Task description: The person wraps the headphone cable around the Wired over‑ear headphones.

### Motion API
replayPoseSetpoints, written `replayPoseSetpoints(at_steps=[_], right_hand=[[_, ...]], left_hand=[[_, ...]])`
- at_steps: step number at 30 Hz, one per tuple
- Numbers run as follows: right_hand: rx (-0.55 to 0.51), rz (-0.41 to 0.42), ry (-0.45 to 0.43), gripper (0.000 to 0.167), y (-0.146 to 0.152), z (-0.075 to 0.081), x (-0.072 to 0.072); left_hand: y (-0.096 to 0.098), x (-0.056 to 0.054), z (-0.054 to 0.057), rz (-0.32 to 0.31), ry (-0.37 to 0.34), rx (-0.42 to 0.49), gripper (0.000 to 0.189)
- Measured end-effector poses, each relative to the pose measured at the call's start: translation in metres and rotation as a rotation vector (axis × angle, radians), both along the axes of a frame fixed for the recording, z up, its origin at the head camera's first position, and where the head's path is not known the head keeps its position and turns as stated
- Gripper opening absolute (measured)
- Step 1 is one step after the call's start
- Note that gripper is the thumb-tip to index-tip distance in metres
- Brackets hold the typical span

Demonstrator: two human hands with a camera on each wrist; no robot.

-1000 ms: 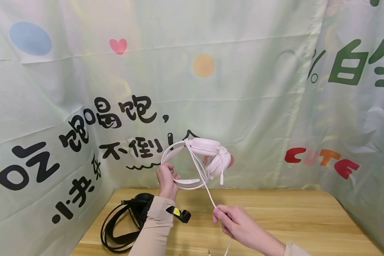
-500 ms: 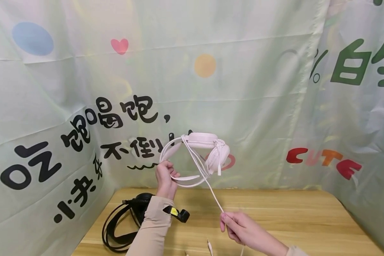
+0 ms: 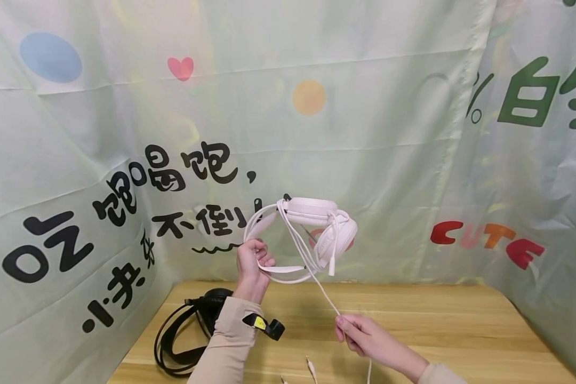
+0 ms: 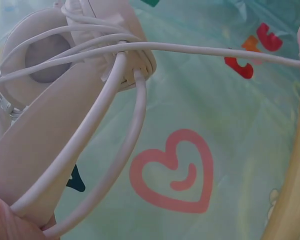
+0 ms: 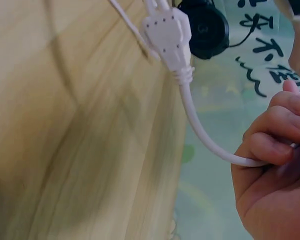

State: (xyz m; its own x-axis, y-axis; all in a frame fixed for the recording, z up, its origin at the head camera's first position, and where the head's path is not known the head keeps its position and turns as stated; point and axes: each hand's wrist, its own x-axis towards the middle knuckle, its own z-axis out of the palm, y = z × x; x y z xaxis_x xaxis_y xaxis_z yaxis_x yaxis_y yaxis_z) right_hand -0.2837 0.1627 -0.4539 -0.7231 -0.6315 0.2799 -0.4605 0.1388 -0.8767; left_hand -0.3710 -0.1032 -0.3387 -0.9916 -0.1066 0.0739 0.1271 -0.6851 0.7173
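Observation:
White headphones (image 3: 312, 208) are held up above the table, and my left hand (image 3: 253, 266) grips them by the headband. Their white cable (image 4: 215, 51) loops several times around the headband and one earcup (image 4: 40, 55), then runs taut to the right. My right hand (image 3: 369, 338) pinches that cable between thumb and fingers, lower and to the right of the headphones. In the right wrist view a white cable splitter (image 5: 167, 37) dangles from the strand leaving my right hand (image 5: 277, 160). Slim white plugs (image 3: 312, 369) show at the bottom of the head view.
Black headphones (image 3: 211, 306) with a looped black cable lie on the left of the wooden table (image 3: 437, 320), behind my left forearm. A printed cloth curtain (image 3: 365, 160) encloses the back and sides. A black strap camera (image 3: 269, 326) sits on my left wrist.
My right hand has shifted right and slightly down along with the cable. The plugs have risen further into view at the bottom. My left hand keeps its grip on the headband, nearly still.

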Motion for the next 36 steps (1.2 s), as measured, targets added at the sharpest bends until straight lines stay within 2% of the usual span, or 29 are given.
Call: replayPoseSetpoints(at_steps=[6, 11, 22, 25, 31, 36], right_hand=[[0.007, -0.004, -0.019, 0.04, 0.01, -0.005, -0.017], [0.03, -0.055, -0.091, 0.046, 0.023, -0.011, -0.032], [0.105, -0.069, -0.186, 0.05, 0.039, -0.007, -0.044], [0.124, -0.074, -0.176, 0.05, 0.043, -0.005, -0.046], [0.178, -0.118, -0.061, 0.044, 0.051, -0.007, -0.053], [0.18, -0.16, 0.003, 0.032, 0.058, -0.009, -0.06]], left_hand=[[-0.004, -0.001, -0.009, -0.053, 0.014, -0.018, 0.022], [-0.009, 0.0, -0.021, -0.115, 0.014, -0.015, 0.025], [-0.016, 0.013, -0.05, -0.363, 0.087, 0.009, 0.03], [-0.018, 0.016, -0.059, -0.414, 0.117, 0.008, 0.03], [-0.023, 0.022, -0.076, -0.497, 0.172, 0.016, 0.029], [-0.024, 0.025, -0.083, -0.544, 0.191, 0.029, 0.029]])
